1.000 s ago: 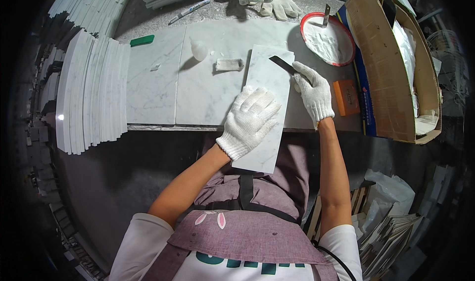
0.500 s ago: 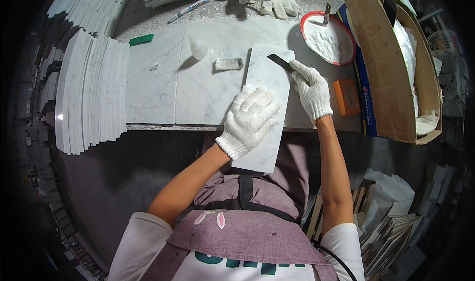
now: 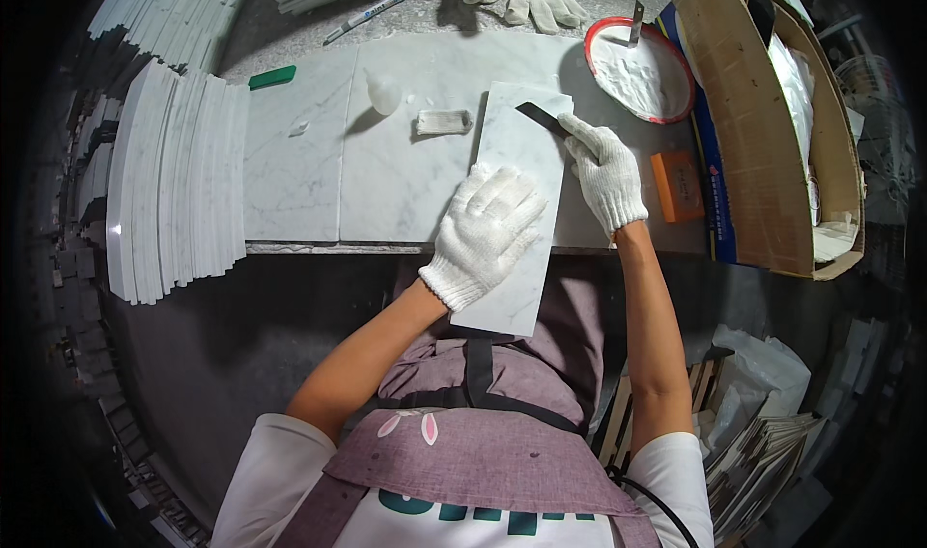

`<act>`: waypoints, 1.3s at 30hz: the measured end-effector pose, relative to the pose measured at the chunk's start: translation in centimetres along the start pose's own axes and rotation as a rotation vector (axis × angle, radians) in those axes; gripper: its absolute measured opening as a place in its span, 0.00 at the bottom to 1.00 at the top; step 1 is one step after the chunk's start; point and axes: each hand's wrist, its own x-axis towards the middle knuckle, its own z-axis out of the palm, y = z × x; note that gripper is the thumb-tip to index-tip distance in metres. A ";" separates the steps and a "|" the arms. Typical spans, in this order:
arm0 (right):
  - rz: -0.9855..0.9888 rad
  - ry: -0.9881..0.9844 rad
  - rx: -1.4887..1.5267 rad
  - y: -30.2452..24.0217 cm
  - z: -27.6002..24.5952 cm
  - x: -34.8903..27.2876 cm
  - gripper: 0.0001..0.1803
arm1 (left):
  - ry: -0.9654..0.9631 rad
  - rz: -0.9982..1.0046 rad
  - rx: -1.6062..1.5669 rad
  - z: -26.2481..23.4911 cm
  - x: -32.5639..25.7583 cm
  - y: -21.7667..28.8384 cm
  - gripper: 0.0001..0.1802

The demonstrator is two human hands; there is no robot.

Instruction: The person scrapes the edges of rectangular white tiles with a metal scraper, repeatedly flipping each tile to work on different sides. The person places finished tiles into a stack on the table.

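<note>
A long white marble tile (image 3: 526, 128) with faint grey veins lies lengthwise before me, its near end jutting past the table's edge. My left hand (image 3: 490, 227), in a white knit glove, rests flat on the tile's lower half with fingers stretched out. Also gloved, my right hand (image 3: 605, 168) is closed round a thin dark blade (image 3: 539, 116) beside the tile's far right edge. The blade slants over the tile's far end; whether its edge touches the surface is hard to tell. The glove hides the blade's rear part.
A red-rimmed bowl of white paste (image 3: 637, 75), an orange box (image 3: 678, 187) and a cardboard box (image 3: 763, 133) stand to the right. Leftward are a small bottle (image 3: 383, 94), a whitish block (image 3: 444, 121), a green piece (image 3: 272, 77), a marker (image 3: 364, 18) and stacked tiles (image 3: 179, 181). Gloves (image 3: 543, 0) lie behind.
The blade and my right hand have shifted slightly left over the tile. My left hand stays flat in nearly the same place.
</note>
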 end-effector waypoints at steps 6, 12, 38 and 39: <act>-0.014 -0.033 -0.002 0.0 -0.2 -0.1 0.15 | -0.010 0.002 -0.005 0.0 0.0 -0.1 0.21; -0.045 -0.069 0.007 -0.1 -0.6 -0.1 0.14 | -0.011 0.003 -0.004 0.0 0.0 -0.1 0.21; 0.299 0.105 0.981 -0.3 -4.0 -7.1 0.32 | -0.004 -0.062 -0.169 -0.9 0.7 -0.5 0.19; 0.289 0.113 1.033 -0.2 -4.4 -8.2 0.34 | -0.014 -0.066 -0.238 -0.8 1.4 -0.3 0.19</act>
